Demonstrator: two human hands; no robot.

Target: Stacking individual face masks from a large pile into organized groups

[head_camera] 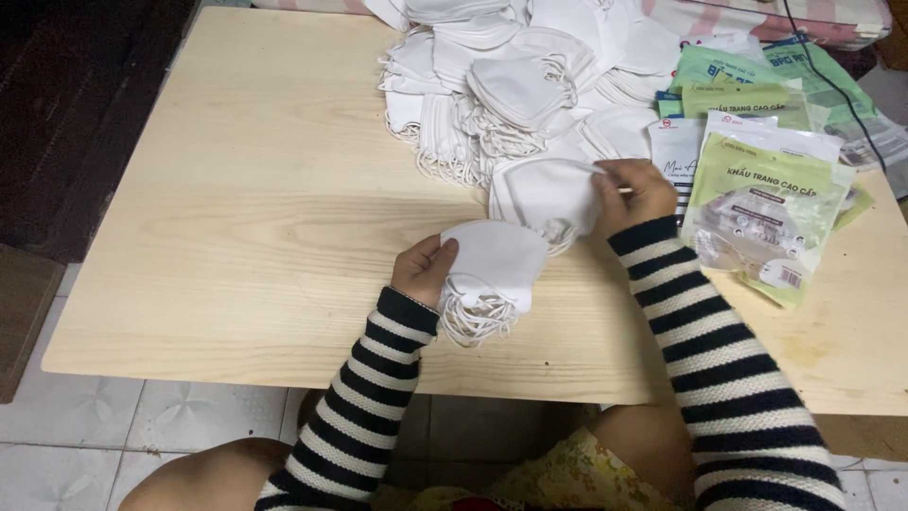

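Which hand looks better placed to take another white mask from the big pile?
Probably the right hand. It is at the edge of the mask pile, pinching a loose mask. The left hand is nearer the table edge, its grip full with a stack of masks.

On the table in front of you, your left hand sits near the middle, with a stack of masks against its right side. Just behind and to the right, your right hand touches a single mask. Behind both lies the heap of masks. The packets lie to the right of your right hand, near the table's right edge.
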